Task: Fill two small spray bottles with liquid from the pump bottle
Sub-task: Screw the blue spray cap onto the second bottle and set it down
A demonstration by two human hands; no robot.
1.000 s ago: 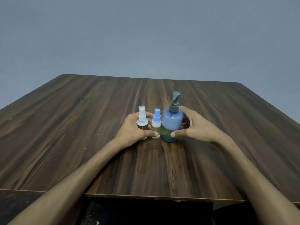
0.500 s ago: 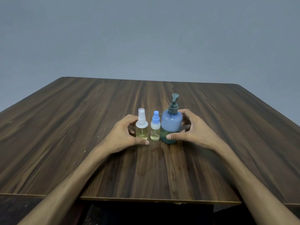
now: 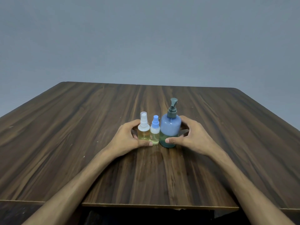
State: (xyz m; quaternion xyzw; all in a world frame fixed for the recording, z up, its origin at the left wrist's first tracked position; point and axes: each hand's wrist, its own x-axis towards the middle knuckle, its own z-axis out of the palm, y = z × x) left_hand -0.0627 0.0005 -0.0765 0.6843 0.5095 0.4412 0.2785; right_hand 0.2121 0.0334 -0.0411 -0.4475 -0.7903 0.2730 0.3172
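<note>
Three bottles stand upright in a tight row on the dark wooden table (image 3: 211, 159). On the left is a clear spray bottle with a white cap (image 3: 143, 133), holding yellowish liquid. In the middle is a smaller spray bottle with a blue cap (image 3: 155, 135), also holding yellowish liquid. On the right is the blue pump bottle (image 3: 170, 127) with a grey pump head. My left hand (image 3: 126, 140) cups the white-capped bottle, thumb along the front of both spray bottles' bases. My right hand (image 3: 193, 138) wraps the pump bottle, thumb on its front and fingers behind.
The table's near edge (image 3: 159, 206) runs just under my forearms, with a dark gap below it. A plain grey wall (image 3: 146, 38) rises behind the far edge. Nothing else stands on the wood.
My left hand has slid back to the left, uncovering the white-capped bottle's body. The three bottles stay together in the same spot. The view has tipped slightly upward.
</note>
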